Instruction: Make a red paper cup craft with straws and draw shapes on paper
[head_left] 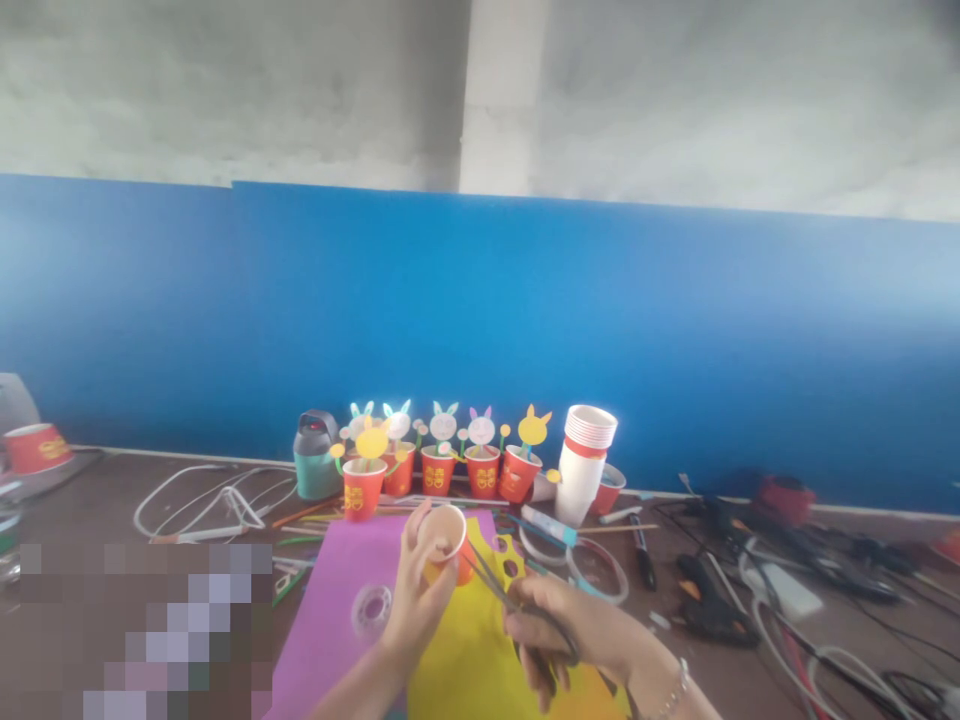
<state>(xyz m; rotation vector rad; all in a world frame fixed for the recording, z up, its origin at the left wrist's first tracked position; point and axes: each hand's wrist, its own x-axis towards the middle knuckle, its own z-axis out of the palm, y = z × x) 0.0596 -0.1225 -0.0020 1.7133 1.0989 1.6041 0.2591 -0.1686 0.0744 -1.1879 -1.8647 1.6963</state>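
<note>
A red paper cup (466,566) is tilted with its pale opening toward me, and my left hand (421,575) is closed around its side. My right hand (555,625) grips a pair of scissors (491,577) by the handles, the blades pointing up and left toward the cup's right side. Whether the blade tips touch the cup I cannot tell. Beneath both hands lie a yellow sheet (457,670) with cut-out holes and a purple sheet (322,610). A roll of clear tape (373,608) rests on the purple sheet, left of my left hand.
Several red cups with paper animal heads (437,470) line the wall. Right of them stands a tall stack of white cups (581,470); a teal bottle (316,460) is at left. A glue gun (716,600) and tangled cables (810,640) cover the right side.
</note>
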